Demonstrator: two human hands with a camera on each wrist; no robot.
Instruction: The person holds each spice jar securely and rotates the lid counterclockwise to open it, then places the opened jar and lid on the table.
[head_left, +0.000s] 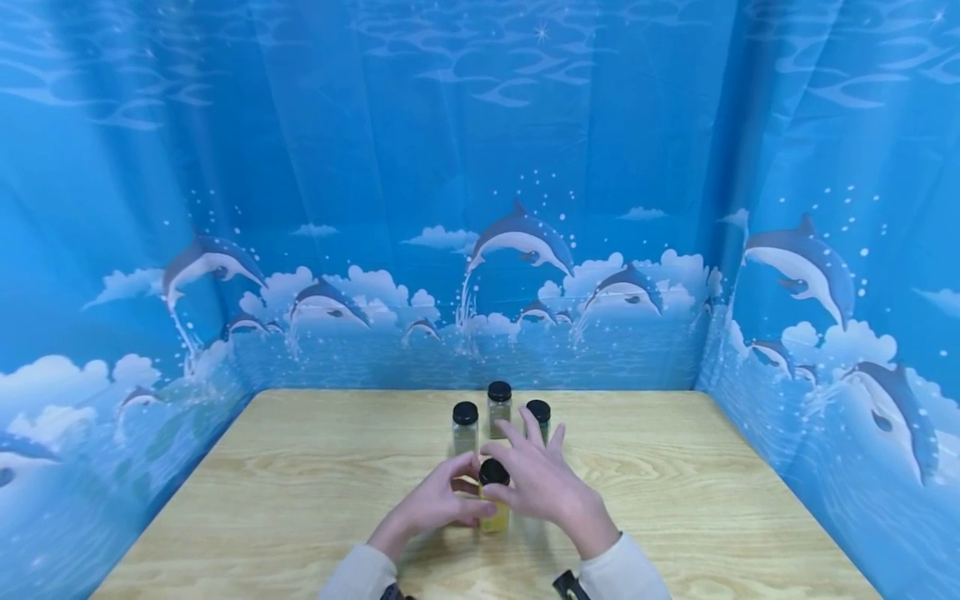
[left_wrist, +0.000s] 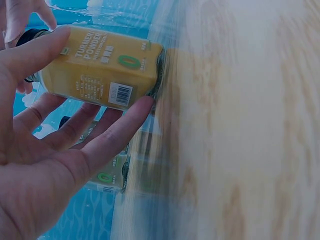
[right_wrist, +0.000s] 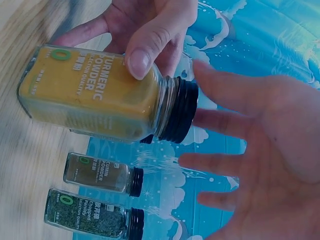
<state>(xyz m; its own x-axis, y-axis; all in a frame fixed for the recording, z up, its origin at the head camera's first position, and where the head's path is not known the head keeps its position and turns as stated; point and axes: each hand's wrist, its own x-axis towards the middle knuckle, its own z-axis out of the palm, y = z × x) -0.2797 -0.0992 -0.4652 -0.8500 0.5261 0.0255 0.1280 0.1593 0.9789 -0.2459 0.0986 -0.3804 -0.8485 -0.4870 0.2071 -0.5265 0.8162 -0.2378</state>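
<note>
A glass jar of turmeric powder (head_left: 495,521) with a black lid (right_wrist: 182,110) stands upright near the front of the table. My left hand (head_left: 435,500) grips its side, the thumb across the label and fingers behind, one fingertip low by the base in the left wrist view. Around the lid, my right hand (head_left: 543,483) spreads its thumb and fingers. In the right wrist view, the thumb tip is just off the lid's edge and the index finger overlaps it. Farther back are a cumin powder jar (right_wrist: 97,172) and a chopped parsley jar (right_wrist: 90,215).
Another black-lidded jar (head_left: 465,433) stands just behind the left hand. The wooden table (head_left: 315,475) reaches back to a blue curtain (head_left: 420,167) printed with dolphins, which also hangs at both sides.
</note>
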